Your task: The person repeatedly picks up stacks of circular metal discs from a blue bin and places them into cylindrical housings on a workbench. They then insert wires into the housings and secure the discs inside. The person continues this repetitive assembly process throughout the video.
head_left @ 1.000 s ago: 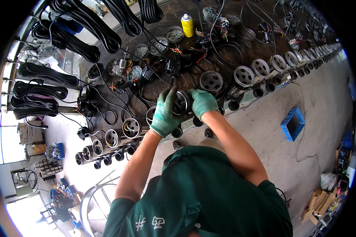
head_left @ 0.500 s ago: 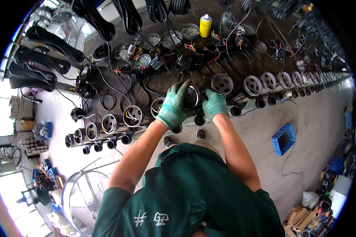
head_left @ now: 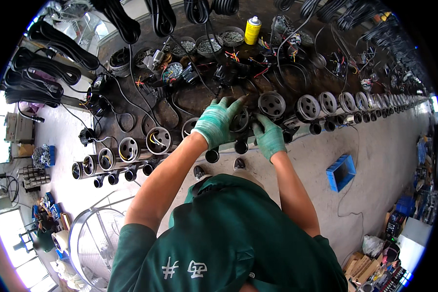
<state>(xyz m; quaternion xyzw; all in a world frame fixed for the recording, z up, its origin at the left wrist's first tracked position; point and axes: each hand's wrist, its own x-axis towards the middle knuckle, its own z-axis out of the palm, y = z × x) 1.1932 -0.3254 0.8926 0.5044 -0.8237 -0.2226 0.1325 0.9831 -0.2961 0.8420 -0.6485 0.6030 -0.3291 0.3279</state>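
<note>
My left hand [head_left: 215, 120], in a green-and-white knit glove with darkened fingertips, grips the left and far side of a round metal housing [head_left: 240, 121]. Its thumb is mostly out of sight. At the housing's right side, my right hand [head_left: 268, 138] wears the same kind of glove. That hand's thumb and forefinger are apart near the rim, and I see nothing held between them. Another grey round housing [head_left: 272, 105], its inner plate pierced with holes, stands just to the right. Left of my hands, a similar housing [head_left: 158, 140] has yellow and white wires inside.
A long row of such housings with short black side tubes [head_left: 212, 155] lines the bench edge. Behind are tubs of small metal parts [head_left: 209, 47], a yellow spray can [head_left: 252, 30] and hanging coiled black cables [head_left: 160, 17]. A blue crate [head_left: 341, 173] and a large fan [head_left: 96, 238] stand on the floor.
My right hand has drawn back a little toward me and its fingers have loosened from the housing. The left hand stays at the housing, its fingers reaching over the far side.
</note>
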